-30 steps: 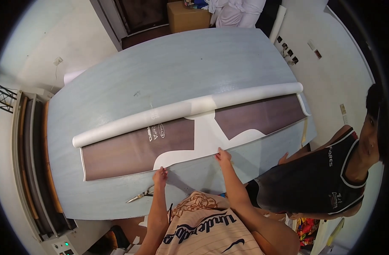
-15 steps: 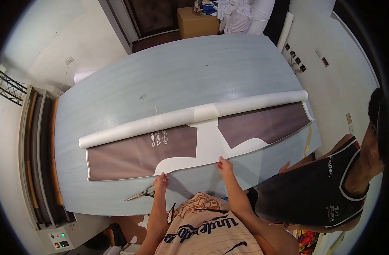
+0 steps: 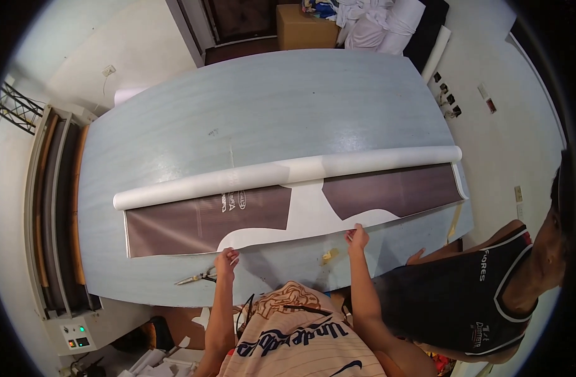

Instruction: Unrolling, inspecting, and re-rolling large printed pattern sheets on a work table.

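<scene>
A long printed sheet with dark brown panels and a white middle lies partly unrolled across the table; whether it is paper or cloth I cannot tell. Its rest forms a white roll along the far side. My left hand pinches the sheet's near edge left of the middle. Further right, my right hand also has that edge between its fingers, lifted slightly off the table. Scissors with dark handles lie just left of my left hand. Below the edge, between my hands, is a small yellowish scrap.
The pale blue table fills the middle. A person in a black sleeveless top stands close on the right. At the left end is a roller machine with lit buttons. A cardboard box and white rolls stand beyond the far edge.
My right hand has moved right along the sheet's near edge, and my hands are further apart. The yellowish scrap has come into sight. The whole view has shifted a little.
</scene>
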